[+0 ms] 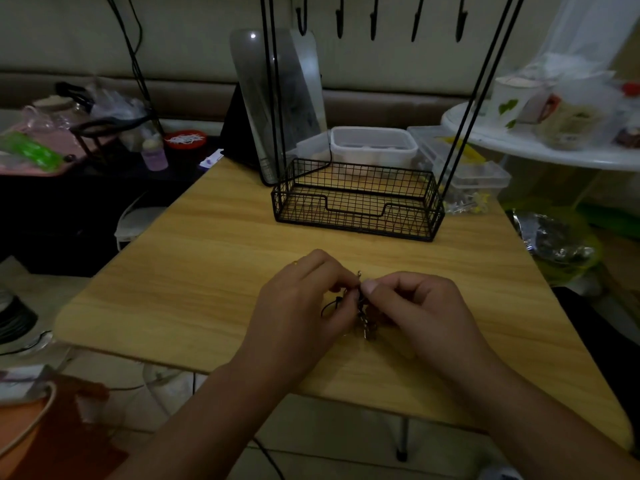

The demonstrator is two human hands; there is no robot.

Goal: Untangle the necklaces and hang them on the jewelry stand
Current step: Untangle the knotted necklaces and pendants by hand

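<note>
A tangled bunch of necklaces (364,318), dark cord and metal chain, hangs between my hands just above the wooden table (214,271). My left hand (304,299) pinches the tangle from the left; my right hand (419,306) pinches it from the right, thumb tips nearly touching. Part of the tangle is hidden behind my fingers. The black wire jewelry stand (356,199) stands at the back of the table, its basket base holding nothing I can see. Several black hooks (373,19) hang along its top, all bare.
A dark mirror (277,98) leans behind the stand on the left. Clear plastic boxes (374,147) sit behind the basket. A cluttered pink tray (41,150) lies at far left, and a white round table (540,147) with cups stands at far right.
</note>
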